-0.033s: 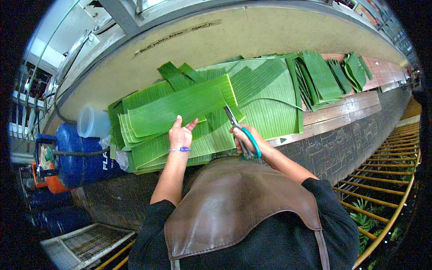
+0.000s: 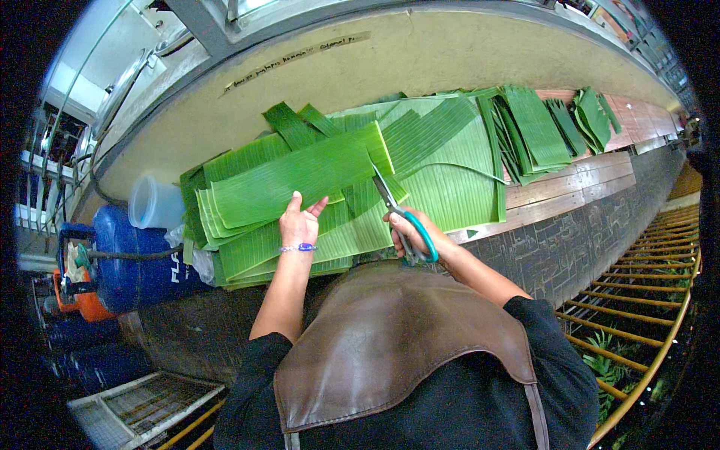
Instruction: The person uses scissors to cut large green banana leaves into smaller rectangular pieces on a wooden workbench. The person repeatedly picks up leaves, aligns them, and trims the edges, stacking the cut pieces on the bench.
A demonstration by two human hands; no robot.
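My left hand [image 2: 301, 219], palm up, grips the near edge of a stack of long green banana leaf pieces [image 2: 289, 184]. Its thumb lies over the top piece, and some fingers are partly hidden by the leaf. In my right hand [image 2: 414, 231] is a pair of scissors [image 2: 385, 192] with teal handles. The blades point up and away, at the right end of the held stack. Under both hands a large banana leaf [image 2: 450, 196] lies spread out, with darker cut strips [image 2: 439, 139] across it.
Folded leaf bundles [image 2: 534, 127] lie farther right on a wooden bench [image 2: 577, 180]. A pale wall [image 2: 442, 52] runs behind. At left are a blue drum [image 2: 131, 251] and a clear plastic tub [image 2: 156, 202]. Yellow metal bars [image 2: 630, 307] stand at right.
My left hand and the held leaf stack have shifted very slightly left. The scissors stay at the stack's right end, nearly unmoved.
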